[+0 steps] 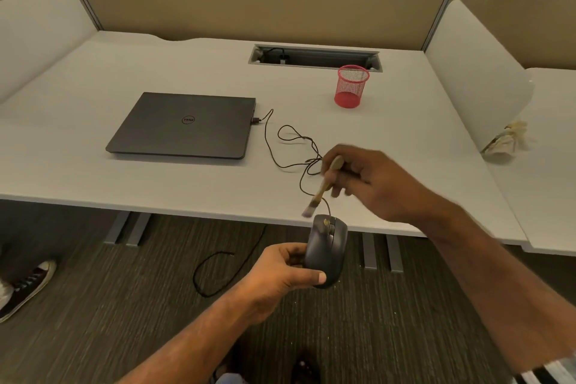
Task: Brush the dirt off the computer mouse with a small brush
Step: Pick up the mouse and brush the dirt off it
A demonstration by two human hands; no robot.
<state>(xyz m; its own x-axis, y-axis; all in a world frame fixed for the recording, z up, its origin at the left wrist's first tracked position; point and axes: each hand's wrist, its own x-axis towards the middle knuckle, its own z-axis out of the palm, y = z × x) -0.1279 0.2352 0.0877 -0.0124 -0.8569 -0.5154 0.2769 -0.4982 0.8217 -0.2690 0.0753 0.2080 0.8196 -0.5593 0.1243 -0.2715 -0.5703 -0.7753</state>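
My left hand [282, 271] holds a black wired computer mouse [327, 251] in the air, just in front of the desk's near edge. A small tan speck of dirt sits near its scroll wheel. My right hand [371, 181] grips a small wooden brush [321, 190] by its handle. The brush points down and to the left, and its bristles hover just above the front of the mouse, blurred by motion. The mouse's thin dark cable [293, 146] loops across the desk to the laptop.
A shut dark laptop [184, 125] lies on the grey desk [124, 78]. A red mesh pen cup [351, 86] stands near a cable slot [314, 58] at the back. Crumpled paper [505, 140] lies at the right divider. A loose cord [215, 271] and a person's shoe [28, 287] are on the carpet.
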